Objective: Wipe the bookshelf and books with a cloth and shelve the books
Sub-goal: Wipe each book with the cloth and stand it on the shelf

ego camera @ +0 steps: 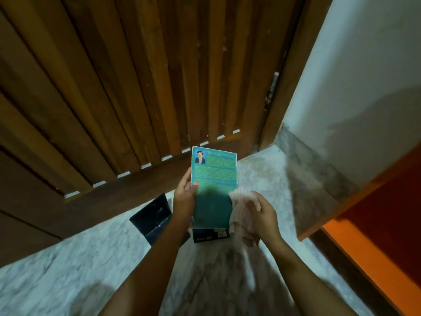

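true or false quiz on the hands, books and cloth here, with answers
1. The left hand holds the green book. True.
2. The right hand holds nothing. False: it grips a cloth at the book's right edge.
3. The cloth is blue. False: it looks pale pink.
4. A dark book lies on the floor, left of the hands. True.
5. The green book stands on a shelf. False: it is held up above the floor, in front of the wooden door.
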`<state>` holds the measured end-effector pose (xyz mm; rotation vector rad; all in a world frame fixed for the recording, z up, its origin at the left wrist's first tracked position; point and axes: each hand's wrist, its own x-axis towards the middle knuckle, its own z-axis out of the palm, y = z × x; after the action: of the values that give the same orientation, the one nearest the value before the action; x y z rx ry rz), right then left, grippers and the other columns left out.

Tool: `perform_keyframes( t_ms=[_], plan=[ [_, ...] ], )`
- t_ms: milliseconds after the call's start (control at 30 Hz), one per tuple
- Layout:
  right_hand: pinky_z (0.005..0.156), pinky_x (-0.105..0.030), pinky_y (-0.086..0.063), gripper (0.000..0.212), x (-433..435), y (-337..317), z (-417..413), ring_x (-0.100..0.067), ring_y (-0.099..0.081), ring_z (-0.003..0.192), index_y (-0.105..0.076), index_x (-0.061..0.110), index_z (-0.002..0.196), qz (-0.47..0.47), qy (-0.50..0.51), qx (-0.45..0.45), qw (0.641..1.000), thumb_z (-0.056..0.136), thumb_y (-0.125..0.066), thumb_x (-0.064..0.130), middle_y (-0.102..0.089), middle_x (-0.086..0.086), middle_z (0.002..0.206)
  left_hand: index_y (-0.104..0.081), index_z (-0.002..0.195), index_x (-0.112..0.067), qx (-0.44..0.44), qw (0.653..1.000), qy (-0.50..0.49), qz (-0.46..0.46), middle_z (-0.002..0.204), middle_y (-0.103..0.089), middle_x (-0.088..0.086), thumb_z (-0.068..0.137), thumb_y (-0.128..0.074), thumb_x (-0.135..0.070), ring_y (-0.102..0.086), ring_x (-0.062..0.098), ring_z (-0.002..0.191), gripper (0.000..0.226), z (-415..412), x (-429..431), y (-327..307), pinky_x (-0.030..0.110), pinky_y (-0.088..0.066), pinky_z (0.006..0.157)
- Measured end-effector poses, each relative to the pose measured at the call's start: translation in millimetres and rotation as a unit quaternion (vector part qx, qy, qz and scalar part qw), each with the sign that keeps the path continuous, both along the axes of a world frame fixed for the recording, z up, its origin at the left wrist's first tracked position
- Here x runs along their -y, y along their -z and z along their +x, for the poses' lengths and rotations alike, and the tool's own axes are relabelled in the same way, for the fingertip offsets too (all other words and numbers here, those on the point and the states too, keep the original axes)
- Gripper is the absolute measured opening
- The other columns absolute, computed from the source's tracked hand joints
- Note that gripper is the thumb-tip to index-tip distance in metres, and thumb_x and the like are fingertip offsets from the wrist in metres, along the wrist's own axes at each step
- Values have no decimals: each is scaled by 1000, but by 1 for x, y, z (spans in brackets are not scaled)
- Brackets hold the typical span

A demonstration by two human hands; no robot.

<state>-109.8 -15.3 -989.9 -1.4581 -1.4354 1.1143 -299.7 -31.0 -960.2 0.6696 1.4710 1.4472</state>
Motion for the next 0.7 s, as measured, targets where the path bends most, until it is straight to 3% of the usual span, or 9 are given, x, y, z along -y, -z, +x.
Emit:
perform_keyframes(
  t_ms=[100,233,367,467,533,600,700],
  plan=[
    [75,-2,-39,25,11,-45,1,-11,-54,103,-57,13,119,49,48,-28,997,95,-52,14,-58,6,110,-38,141,-17,35,998,-2,46,124,-61,9,97,-42,-3,-61,25,109,46,9,20,-41,36,-52,88],
    [78,-25,-48,20,18,-99,5,-8,-59,97,-49,31,119,140,48,-29,989,99,-43,29,-59,11,112,-44,136,-31,48,994,18,96,116,-66,-5,98,-44,-11,-68,19,99,42,24,51,-88,37,-56,80],
    [72,-17,-50,12,22,-164,0,8,-58,88,-59,31,103,217,74,-46,972,96,-50,26,-63,13,100,-46,134,-30,58,989,23,133,121,-64,1,97,-45,-7,-66,24,101,43,44,70,-129,43,-54,84],
    [65,-21,-54,18,30,-210,-22,-4,-63,88,-63,32,108,253,55,-66,964,92,-55,36,-63,13,107,-47,130,-37,25,983,54,172,119,-63,-4,97,-47,-11,-67,24,98,43,62,81,-154,34,-56,73],
    [63,-13,-50,24,35,-230,-34,-2,-60,88,-62,34,114,313,47,1,949,92,-55,39,-59,20,109,-48,124,-45,0,978,70,197,121,-61,-8,96,-50,-15,-67,19,97,41,71,88,-165,30,-56,71],
    [67,-16,-48,26,30,-243,-33,-3,-57,89,-62,33,117,345,71,49,935,93,-54,38,-58,18,109,-49,121,-45,3,975,71,213,123,-61,-8,96,-50,-14,-67,18,98,41,73,92,-171,31,-56,74],
    [75,-29,-48,24,14,-248,-4,-16,-60,98,-66,31,112,263,200,0,944,93,-53,37,-64,7,115,-51,121,-38,33,966,62,247,117,-65,-12,96,-47,-6,-65,20,106,41,68,99,-180,36,-56,82]
  ],
)
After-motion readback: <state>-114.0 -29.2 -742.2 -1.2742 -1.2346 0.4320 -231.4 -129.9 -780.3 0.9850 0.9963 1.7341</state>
